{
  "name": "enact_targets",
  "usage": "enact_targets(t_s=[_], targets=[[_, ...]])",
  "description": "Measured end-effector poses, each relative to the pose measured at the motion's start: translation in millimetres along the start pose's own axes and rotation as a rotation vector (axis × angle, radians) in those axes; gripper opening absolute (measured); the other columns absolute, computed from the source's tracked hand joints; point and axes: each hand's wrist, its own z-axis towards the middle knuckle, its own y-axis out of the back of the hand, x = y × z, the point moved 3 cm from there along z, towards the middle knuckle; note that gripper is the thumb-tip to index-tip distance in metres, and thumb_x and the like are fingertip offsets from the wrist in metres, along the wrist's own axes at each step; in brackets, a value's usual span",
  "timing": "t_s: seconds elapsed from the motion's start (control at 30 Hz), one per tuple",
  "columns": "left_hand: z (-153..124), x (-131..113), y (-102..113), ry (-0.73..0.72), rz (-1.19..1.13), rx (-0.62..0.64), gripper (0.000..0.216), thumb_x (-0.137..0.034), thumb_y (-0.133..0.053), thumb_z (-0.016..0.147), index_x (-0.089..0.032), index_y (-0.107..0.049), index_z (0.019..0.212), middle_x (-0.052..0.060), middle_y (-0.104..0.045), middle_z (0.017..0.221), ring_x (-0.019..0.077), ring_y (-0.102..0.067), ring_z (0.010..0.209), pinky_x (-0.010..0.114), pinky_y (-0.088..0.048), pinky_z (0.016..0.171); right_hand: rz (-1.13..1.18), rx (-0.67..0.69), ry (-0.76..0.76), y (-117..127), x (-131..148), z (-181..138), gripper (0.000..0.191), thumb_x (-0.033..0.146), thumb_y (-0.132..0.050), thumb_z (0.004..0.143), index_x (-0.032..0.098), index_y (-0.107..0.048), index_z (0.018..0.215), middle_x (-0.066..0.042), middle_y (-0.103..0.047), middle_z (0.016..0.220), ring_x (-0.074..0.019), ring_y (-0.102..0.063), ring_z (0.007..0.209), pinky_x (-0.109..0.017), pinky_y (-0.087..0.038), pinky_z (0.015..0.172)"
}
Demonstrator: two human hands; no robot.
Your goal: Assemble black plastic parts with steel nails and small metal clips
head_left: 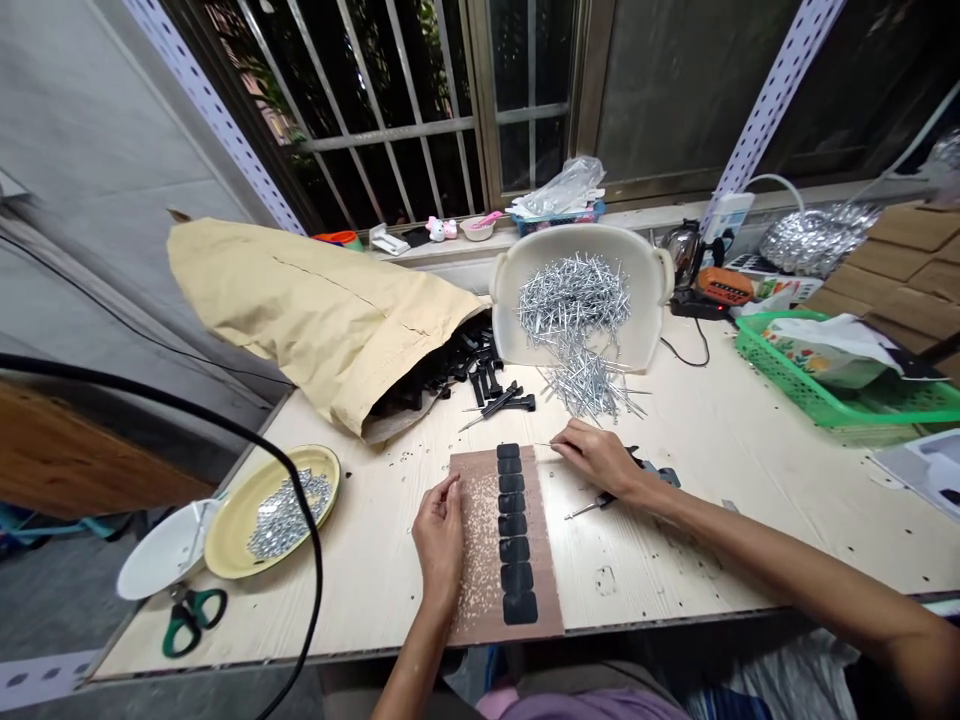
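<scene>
A brown board (544,560) lies at the table's near edge with a column of several black plastic caps (514,530) set in it. My left hand (440,540) rests on the board's left edge, fingers curled together; what they hold, if anything, is hidden. To the right of the top cap, my right hand (600,458) pinches a thin metal nail (544,445) that points left toward that cap. A loose nail (586,510) lies under my right wrist.
A cream tray (506,320) spills silver nails (577,330) onto the table. A tan paper sack (315,310) spills black plastic parts (480,375). A yellow plate (225,545) of small metal pieces, a white dish (157,555) and green scissors (187,615) sit left. A green basket (825,400) stands right.
</scene>
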Motion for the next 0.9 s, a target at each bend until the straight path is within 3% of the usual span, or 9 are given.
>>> enact_targets(t_s=[0.13,0.23,0.4,0.53,0.73,0.9], targets=[[-2,-8,7,-0.019,-0.003,-0.010,0.025,-0.034,-0.061,0.078,-0.020,-0.068,0.097,0.007,-0.067,0.101,0.0230,-0.058,0.099,0.035,-0.042,0.090,0.047,-0.052,-0.077,16,-13,-7,0.020,0.028,-0.045,0.092,0.019,-0.063,0.090,-0.003,-0.061,0.084,-0.0143,-0.059,0.074,-0.026,-0.047,0.065],[-11,-26,-1,-0.150,0.098,0.061,0.023,-0.033,-0.058,0.080,-0.023,-0.068,0.098,0.006,-0.064,0.099,0.0224,-0.057,0.095,0.033,-0.042,0.085,0.067,-0.076,-0.092,26,-17,-13,0.020,0.028,-0.045,0.091,0.020,-0.063,0.092,-0.004,-0.061,0.085,-0.0159,-0.059,0.077,-0.029,-0.047,0.068],[-26,-50,-56,-0.479,0.364,0.354,0.017,-0.026,-0.055,0.082,-0.027,-0.069,0.093,0.007,-0.060,0.092,0.0244,-0.049,0.091,0.035,-0.039,0.080,0.095,-0.131,-0.130,39,-11,-26,0.019,0.029,-0.047,0.091,0.020,-0.064,0.091,-0.004,-0.062,0.083,-0.0162,-0.059,0.077,-0.029,-0.048,0.071],[-30,-54,-99,-0.705,0.790,0.494,0.021,-0.013,-0.048,0.084,-0.020,-0.068,0.081,0.010,-0.056,0.093,0.0258,-0.043,0.090,0.037,-0.037,0.071,0.078,-0.143,-0.129,47,-4,-34,0.020,0.028,-0.047,0.091,0.020,-0.064,0.093,-0.005,-0.062,0.084,-0.0164,-0.059,0.078,-0.029,-0.049,0.071],[-30,-63,-126,-0.740,1.284,0.534,0.025,0.001,-0.045,0.078,-0.012,-0.066,0.072,0.012,-0.053,0.086,0.0250,-0.041,0.086,0.038,-0.035,0.071,0.099,-0.182,-0.108,52,-1,-47,0.016,0.026,-0.049,0.090,0.020,-0.064,0.094,-0.004,-0.062,0.084,-0.0150,-0.060,0.076,-0.027,-0.050,0.069],[-33,-62,-137,-0.751,1.394,0.570,0.022,-0.002,-0.047,0.080,-0.010,-0.067,0.079,0.013,-0.054,0.088,0.0256,-0.043,0.089,0.037,-0.035,0.068,0.100,-0.182,-0.074,53,2,-54,0.015,0.022,-0.049,0.090,0.020,-0.063,0.095,-0.003,-0.062,0.083,-0.0141,-0.060,0.077,-0.026,-0.049,0.067]])
